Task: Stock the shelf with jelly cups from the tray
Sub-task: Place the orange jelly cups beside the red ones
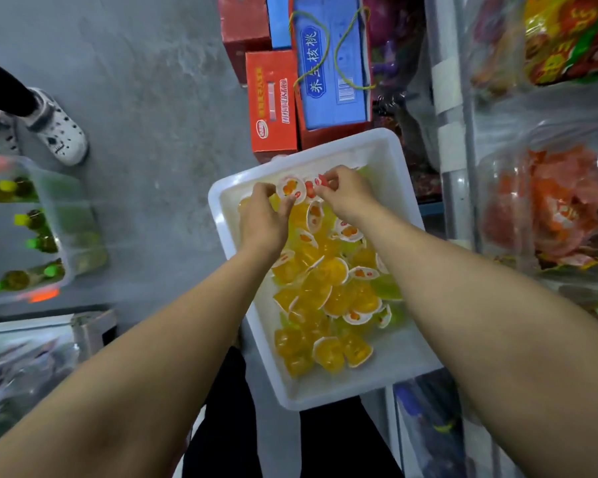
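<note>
The white tray (387, 150) holds loose jelly cups (328, 281): small clear cups of yellow, orange and green jelly with white lids printed with fruit. Above the tray's far end, the left hand (261, 219) pinches one cup (290, 190), lid up. The right hand (346, 189) pinches a red-printed cup (315, 186) just beside it. Red and blue boxes (273, 105) stand beyond the tray.

Blue carton (332, 63), orange box (272, 105), white clog (63, 132)

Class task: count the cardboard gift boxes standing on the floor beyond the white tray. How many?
4: a blue box with cord handles, an orange-red box left of it, a dark red box and another blue one behind. More may be hidden.
</note>
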Demonstrator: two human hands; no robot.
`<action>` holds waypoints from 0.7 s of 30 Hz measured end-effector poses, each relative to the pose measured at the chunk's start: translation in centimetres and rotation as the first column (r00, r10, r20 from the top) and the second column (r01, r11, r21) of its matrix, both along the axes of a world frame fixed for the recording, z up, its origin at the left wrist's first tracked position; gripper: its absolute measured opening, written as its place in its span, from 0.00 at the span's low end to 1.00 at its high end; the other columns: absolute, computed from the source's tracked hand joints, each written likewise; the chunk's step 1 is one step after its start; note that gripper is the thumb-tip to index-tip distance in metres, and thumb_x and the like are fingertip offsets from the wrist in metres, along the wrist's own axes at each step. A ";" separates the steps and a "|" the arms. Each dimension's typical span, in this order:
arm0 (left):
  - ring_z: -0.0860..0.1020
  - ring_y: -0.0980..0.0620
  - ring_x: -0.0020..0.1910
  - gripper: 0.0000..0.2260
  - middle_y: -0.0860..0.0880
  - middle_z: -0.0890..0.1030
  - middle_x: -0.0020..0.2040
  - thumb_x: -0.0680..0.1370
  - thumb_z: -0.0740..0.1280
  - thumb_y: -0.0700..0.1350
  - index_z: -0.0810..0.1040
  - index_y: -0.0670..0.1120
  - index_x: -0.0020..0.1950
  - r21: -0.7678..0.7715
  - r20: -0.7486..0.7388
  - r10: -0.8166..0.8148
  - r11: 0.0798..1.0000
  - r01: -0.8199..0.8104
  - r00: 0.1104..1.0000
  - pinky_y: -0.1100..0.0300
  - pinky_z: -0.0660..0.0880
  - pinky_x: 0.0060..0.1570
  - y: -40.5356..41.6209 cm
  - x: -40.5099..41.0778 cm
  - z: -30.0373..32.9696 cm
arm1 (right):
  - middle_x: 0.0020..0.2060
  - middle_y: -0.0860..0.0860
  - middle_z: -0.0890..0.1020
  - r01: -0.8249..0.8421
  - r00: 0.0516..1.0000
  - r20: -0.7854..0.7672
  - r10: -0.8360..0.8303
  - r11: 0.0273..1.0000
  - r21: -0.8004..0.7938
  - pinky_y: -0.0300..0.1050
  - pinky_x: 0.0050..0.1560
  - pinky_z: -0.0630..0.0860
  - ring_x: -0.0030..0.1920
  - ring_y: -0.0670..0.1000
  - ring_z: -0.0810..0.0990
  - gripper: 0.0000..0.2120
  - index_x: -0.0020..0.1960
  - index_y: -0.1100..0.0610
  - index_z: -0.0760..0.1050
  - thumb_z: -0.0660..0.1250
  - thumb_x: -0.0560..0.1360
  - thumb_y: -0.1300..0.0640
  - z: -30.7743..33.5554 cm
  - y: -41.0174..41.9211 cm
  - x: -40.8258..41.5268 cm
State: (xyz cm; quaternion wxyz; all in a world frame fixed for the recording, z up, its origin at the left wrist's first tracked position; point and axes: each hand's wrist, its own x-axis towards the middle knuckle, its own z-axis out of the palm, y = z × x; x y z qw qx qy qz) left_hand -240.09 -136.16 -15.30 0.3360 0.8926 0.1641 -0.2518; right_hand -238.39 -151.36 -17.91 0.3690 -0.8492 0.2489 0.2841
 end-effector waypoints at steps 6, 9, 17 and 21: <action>0.79 0.46 0.43 0.09 0.49 0.81 0.44 0.79 0.66 0.54 0.71 0.50 0.47 0.064 -0.051 0.168 0.984 -0.165 0.984 0.50 0.77 0.45 -0.7 1.0 -1.4 | 0.37 0.47 0.78 0.063 0.995 0.085 -0.059 0.997 -0.041 0.45 0.42 0.79 0.40 0.50 0.79 0.07 0.44 0.53 0.76 0.74 0.75 0.54 -0.5 -0.2 -0.5; 0.74 0.50 0.38 0.10 0.51 0.76 0.38 0.80 0.66 0.52 0.72 0.48 0.45 0.052 -0.069 0.182 0.982 -0.179 0.981 0.55 0.69 0.38 -1.1 1.0 -1.0 | 0.41 0.49 0.80 0.063 0.994 0.097 -0.059 0.997 -0.036 0.46 0.45 0.80 0.42 0.51 0.80 0.08 0.41 0.51 0.76 0.75 0.74 0.52 -0.1 -0.2 -0.7; 0.73 0.49 0.38 0.10 0.46 0.78 0.42 0.78 0.68 0.49 0.69 0.47 0.43 -0.245 -0.131 0.259 0.927 -0.285 0.957 0.53 0.71 0.39 -0.3 -1.2 1.9 | 0.50 0.49 0.81 0.209 0.967 0.112 -0.229 0.964 0.166 0.38 0.39 0.72 0.49 0.48 0.79 0.08 0.44 0.55 0.76 0.72 0.76 0.52 4.2 -2.0 -3.1; 0.76 0.47 0.41 0.11 0.45 0.77 0.41 0.78 0.68 0.51 0.69 0.47 0.43 -0.363 -0.207 0.283 0.867 -0.342 0.936 0.47 0.78 0.47 0.2 -3.0 4.2 | 0.53 0.51 0.82 0.360 0.917 0.041 -0.396 0.869 0.340 0.46 0.51 0.78 0.54 0.53 0.80 0.07 0.48 0.56 0.76 0.71 0.76 0.53 7.1 -2.4 -4.7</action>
